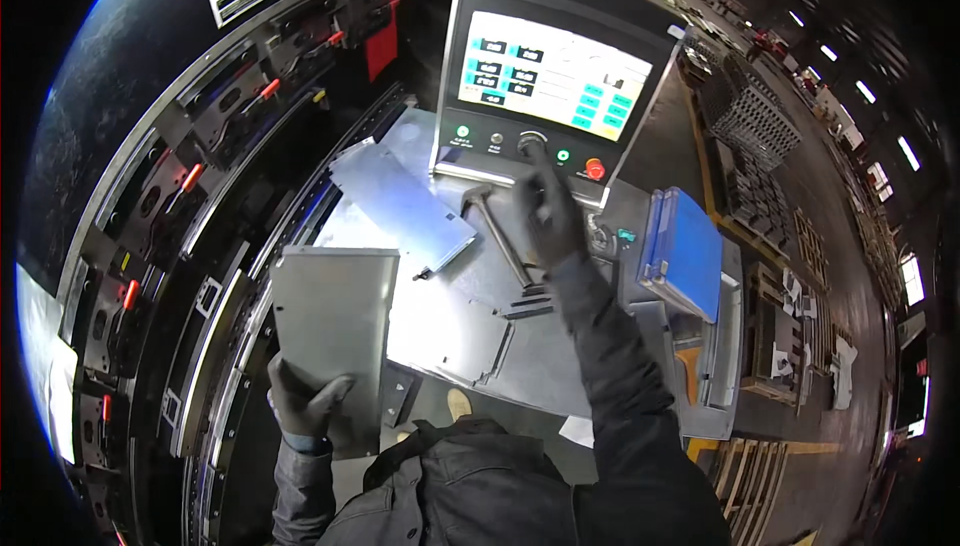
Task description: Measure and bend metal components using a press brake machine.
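Observation:
My left hand point(300, 401), in a dark glove, grips the near edge of a flat grey sheet-metal panel point(335, 321) and holds it out toward the press brake tooling point(215, 206) on the left. My right hand point(548, 201), also gloved, reaches up to the control console point(555, 76); its fingertip rests on the round knob point(532, 142) just under the lit touchscreen point(555, 74). The console has green buttons and a red stop button point(595, 169).
Several cut metal blanks point(405, 201) lie on the steel work table point(540, 371) in front of me, with a hammer-like tool point(497, 231). A blue folder point(685, 251) stands at the table's right. Pallets and wire baskets point(750, 116) line the floor on the right.

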The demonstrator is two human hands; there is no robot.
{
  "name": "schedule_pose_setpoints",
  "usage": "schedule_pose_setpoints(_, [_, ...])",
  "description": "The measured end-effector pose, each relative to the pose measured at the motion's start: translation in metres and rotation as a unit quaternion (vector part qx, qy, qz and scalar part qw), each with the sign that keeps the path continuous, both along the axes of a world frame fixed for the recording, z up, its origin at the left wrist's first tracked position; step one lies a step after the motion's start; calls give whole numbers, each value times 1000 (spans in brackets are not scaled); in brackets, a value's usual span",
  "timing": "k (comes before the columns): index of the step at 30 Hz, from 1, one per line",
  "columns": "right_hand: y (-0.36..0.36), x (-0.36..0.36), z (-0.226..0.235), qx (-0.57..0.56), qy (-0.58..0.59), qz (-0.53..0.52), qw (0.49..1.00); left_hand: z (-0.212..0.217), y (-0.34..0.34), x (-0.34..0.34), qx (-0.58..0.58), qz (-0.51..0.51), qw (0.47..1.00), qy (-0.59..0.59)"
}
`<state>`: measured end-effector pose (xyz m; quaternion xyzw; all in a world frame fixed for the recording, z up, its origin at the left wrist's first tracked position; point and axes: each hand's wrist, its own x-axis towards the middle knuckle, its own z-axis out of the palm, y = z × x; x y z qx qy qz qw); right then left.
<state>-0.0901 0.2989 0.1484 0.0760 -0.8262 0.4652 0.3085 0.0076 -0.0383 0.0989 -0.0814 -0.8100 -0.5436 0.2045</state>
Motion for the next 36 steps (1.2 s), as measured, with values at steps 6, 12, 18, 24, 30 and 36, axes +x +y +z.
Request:
schedule_pose_setpoints(6, [203,-89,-110,116,39,-258,958,-2,-15,7,-20,33,998,-53])
schedule_pose_setpoints(12, [208,-132,-127,268,276,-315,868,-14,-26,16,-33,80,994,-64])
schedule_pose_setpoints(18, [213,-122,-111,44,55,-334,940,-22,-35,29,9,90,991,-97])
schedule_pose_setpoints(24, [229,-151,-52,64,136,-270,951,-23,-29,28,-2,90,989,-120])
schedule_pose_setpoints(30, [205,-131,-53,100,127,-264,951,-18,-23,36,11,97,985,-143])
schedule_pose_setpoints(36, [223,-110,-125,89,41,-237,967,-27,-21,37,18,73,987,-139])
